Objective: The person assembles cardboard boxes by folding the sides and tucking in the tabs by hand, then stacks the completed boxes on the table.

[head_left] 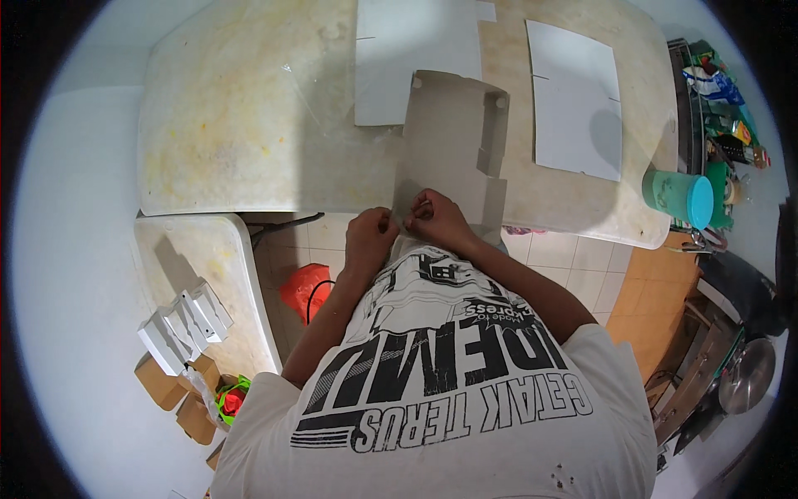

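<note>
A partly folded cardboard box (447,125), greyish inside, lies near the table's front edge, its lid panel stretching away from me. Some of its side walls stand up, and its near end reaches over the edge toward my shirt. At its near left corner, my left hand (370,239) is closed, with thumb and fingertips pinching the box's edge from outside. Just to the right, my right hand (435,219) has its fingers curled over the same side wall, gripping the cardboard. The fingers hide the exact fold between them.
Flat white cardboard sheets lie on the table (224,158), one sheet (578,104) at right and more (391,50) behind the box. A turquoise-lidded container (677,198) sits at the right corner. Folded white boxes (187,324) stand on a lower table at left. A red bag (304,287) is below.
</note>
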Motion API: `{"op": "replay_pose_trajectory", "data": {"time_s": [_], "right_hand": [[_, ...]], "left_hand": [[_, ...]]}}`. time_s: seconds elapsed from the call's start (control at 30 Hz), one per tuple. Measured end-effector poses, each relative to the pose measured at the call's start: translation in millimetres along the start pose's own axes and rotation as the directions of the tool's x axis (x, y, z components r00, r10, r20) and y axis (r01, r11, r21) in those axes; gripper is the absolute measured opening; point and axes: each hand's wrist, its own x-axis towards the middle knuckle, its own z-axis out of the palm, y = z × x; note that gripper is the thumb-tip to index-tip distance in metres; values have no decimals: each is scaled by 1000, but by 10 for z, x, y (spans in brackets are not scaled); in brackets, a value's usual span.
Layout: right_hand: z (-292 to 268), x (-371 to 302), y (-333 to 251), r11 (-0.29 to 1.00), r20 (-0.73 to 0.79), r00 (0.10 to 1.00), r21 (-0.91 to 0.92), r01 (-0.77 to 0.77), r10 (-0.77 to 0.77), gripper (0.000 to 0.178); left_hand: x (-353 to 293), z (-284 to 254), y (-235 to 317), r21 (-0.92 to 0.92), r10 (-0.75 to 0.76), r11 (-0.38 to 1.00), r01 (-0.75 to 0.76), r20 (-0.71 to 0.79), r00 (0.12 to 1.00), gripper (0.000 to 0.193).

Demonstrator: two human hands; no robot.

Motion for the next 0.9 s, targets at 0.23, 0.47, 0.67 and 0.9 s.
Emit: {"op": "replay_pose_trajectory", "data": {"time_s": [0.23,0.47,0.67,0.9], "right_hand": [[66,213,34,997,53,996,-1,72,-72,32],[74,381,143,992,1,996,-98,86,-86,29],[88,540,362,950,-13,982,-255,177,-187,21],[-702,-53,120,969,-457,854,-135,209,-248,16]], "left_hand": [[109,68,-50,75,58,996,-55,-30,998,15],[178,214,-249,95,139,987,-130,-102,985,13],[244,340,-397,3,78,997,-78,-64,995,12],[384,282,-354,217,14,976,5,-87,996,16]]}}
